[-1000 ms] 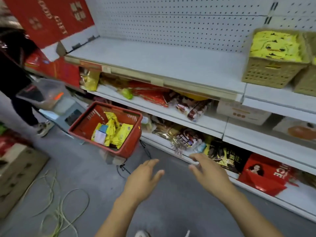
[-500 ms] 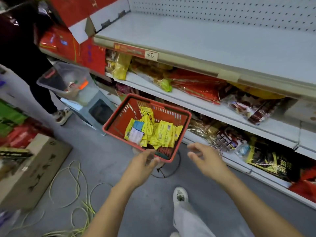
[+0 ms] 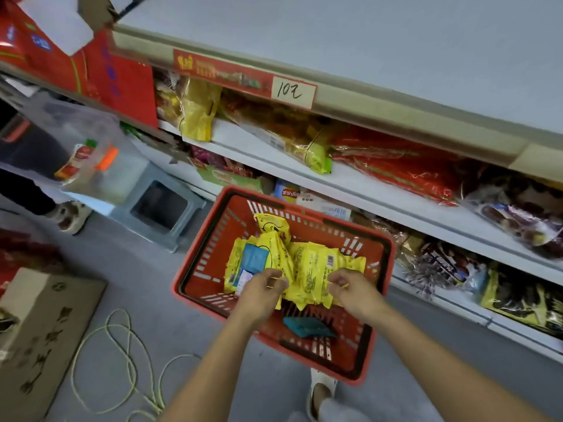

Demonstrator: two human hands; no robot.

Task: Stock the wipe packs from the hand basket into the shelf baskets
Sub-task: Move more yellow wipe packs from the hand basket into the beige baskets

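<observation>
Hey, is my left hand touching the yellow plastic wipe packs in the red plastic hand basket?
Touching. The head view shows the left hand with fingers curled onto the yellow wipe packs, no gap between them.

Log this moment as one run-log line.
stage: pickup | left hand: grips yellow wipe packs | right hand: grips yellow wipe packs | red hand basket: packs inside

The hand basket (image 3: 195, 263) stood before the shelving (image 3: 374, 194), with the wipe packs (image 3: 313, 263) heaped inside it. A cardboard box (image 3: 42, 327) lay to its left; a cord (image 3: 91, 335) lay between them.
</observation>
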